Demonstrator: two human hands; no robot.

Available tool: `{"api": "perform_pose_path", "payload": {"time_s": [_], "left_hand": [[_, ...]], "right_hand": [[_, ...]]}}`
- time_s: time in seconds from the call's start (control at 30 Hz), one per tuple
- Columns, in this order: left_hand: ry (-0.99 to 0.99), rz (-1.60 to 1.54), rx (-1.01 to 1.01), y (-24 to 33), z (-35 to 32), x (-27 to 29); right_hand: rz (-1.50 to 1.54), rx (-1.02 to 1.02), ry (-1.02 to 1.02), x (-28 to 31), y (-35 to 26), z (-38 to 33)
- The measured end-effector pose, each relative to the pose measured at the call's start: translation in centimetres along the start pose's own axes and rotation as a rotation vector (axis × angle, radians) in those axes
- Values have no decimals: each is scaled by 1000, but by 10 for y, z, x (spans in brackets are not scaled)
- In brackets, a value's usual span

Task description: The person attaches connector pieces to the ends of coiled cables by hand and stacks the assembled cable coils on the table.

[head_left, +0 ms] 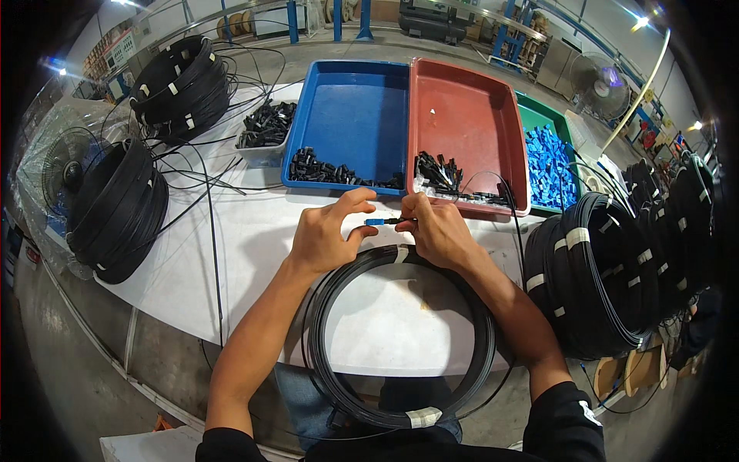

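Stacked black cable coils (115,204) at 9 o'clock on the white bench (231,254). Left hand (327,231), grip pinched on the blue connector (375,222), just below the blue tray (354,115). Right hand (435,231), grip closed on the black cable end feeding that connector. Taped cable coil (400,339) lies at 6 o'clock under both wrists. Red tray (469,123) at 12–1 o'clock, green tray of blue parts (550,165) beside it, more coils (600,277) at 3 o'clock.
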State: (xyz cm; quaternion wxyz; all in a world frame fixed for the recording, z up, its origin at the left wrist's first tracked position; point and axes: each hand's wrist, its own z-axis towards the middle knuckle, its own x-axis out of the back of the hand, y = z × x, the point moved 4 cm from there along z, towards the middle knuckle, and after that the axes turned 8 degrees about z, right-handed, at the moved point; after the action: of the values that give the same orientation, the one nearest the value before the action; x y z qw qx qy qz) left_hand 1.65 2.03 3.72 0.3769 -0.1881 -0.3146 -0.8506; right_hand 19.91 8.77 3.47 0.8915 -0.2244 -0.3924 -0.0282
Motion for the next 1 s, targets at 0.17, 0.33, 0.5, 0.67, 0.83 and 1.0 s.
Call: {"api": "perform_pose_path", "payload": {"time_s": [0.17,0.33,0.5,0.67,0.83,1.0], "left_hand": [[-28,-29,55,5,-1,-8],[117,36,73,22,9,-4],[72,-3,86,26,9,-9],[-90,-75,227,7,3,-14],[-176,-56,-7,25,26,18],[-156,329,-155,69,43,169]], "right_hand": [[5,-22,-61,0,-4,0],[93,16,15,3,-13,1],[140,28,3,4,-16,1],[226,-39,-92,-6,-12,8],[6,-48,-67,0,-2,3],[-19,-26,5,6,-14,12]]}}
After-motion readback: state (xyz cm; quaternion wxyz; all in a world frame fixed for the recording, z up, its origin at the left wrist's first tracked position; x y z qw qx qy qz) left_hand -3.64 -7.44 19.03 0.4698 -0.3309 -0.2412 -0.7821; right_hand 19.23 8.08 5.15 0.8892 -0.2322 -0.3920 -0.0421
